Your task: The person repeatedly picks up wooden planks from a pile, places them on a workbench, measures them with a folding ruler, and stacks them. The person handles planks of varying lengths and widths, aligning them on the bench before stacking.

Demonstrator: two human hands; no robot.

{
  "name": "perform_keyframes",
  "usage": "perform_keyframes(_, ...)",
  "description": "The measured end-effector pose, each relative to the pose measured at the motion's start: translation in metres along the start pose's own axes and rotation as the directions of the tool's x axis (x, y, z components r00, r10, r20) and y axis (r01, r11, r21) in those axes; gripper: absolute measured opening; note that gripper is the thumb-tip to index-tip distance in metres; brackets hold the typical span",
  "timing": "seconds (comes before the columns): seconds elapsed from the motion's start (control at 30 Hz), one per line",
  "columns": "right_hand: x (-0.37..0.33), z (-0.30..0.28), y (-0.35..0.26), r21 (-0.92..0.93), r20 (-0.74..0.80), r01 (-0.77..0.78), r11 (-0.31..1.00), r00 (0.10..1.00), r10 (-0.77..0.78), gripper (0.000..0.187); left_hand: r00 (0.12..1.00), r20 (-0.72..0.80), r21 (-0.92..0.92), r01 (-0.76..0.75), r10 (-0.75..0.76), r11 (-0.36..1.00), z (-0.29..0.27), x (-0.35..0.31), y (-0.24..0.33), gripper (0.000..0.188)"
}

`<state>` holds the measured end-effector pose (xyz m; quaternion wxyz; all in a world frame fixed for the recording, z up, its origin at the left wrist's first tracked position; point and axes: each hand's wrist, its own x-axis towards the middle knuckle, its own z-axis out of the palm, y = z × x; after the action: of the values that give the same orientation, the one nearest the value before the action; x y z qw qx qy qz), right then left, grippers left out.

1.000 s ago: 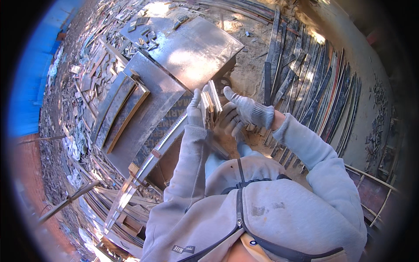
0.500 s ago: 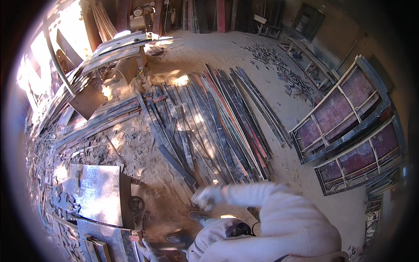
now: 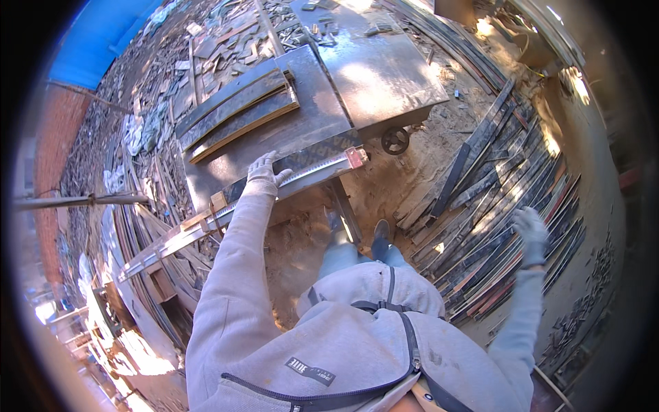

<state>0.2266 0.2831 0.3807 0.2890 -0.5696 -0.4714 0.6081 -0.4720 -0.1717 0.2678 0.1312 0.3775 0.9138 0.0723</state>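
Note:
My left hand [image 3: 266, 173], in a pale glove, lies flat with fingers spread on a dark plywood strip [image 3: 322, 152] along the near edge of a metal machine table [image 3: 230, 161]. Just beside it runs a pale measuring rail [image 3: 316, 170] with a red end block [image 3: 356, 157]. Out to my right, my gloved right hand [image 3: 530, 232] hangs in the air, apparently empty with its fingers loosely apart. Two dark plywood strips [image 3: 240, 117] with light edges rest on the table beyond my left hand.
A second metal table section [image 3: 384, 75] adjoins on the far side, with a handwheel [image 3: 395, 141] below. Long dark boards [image 3: 494, 213] cover the floor at right. Wood offcuts [image 3: 226, 41] lie heaped beyond the table. A pole [image 3: 82, 201] juts in from the left.
My view has swung left toward the machine table. My left hand has come onto the plywood strip from near the rail's end block. My right hand has moved from before my body out to the right.

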Motion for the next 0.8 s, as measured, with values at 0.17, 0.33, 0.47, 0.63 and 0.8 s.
perform_keyframes(0.17,0.022,0.356,0.072,-0.37,0.517,0.396,0.84,0.839,-0.168,0.05,0.984,0.15,0.005,0.092,-0.092,0.996,-0.012,0.01,-0.008,0.092)
perform_keyframes(0.33,0.063,0.547,0.098,-0.779,0.562,0.509,0.366,0.826,0.047,0.058,0.979,0.175,-0.045,0.111,-0.101,0.993,-0.014,0.007,-0.007,0.093)
perform_keyframes(0.47,0.053,0.566,0.119,-0.781,0.443,0.398,0.48,0.896,-0.022,0.052,0.996,0.087,-0.151,0.016,-0.003,0.988,0.0,0.0,-0.021,0.099)
perform_keyframes(0.63,0.028,0.553,0.091,-0.375,0.5,0.279,0.884,0.864,-0.061,0.036,0.985,0.097,-0.185,-0.124,0.144,0.975,0.003,-0.001,-0.037,0.138)
perform_keyframes(0.8,0.002,0.553,0.018,-0.326,0.467,0.084,0.942,0.881,0.083,0.035,0.977,0.15,-0.186,-0.125,0.154,0.975,-0.019,0.013,-0.035,0.118)
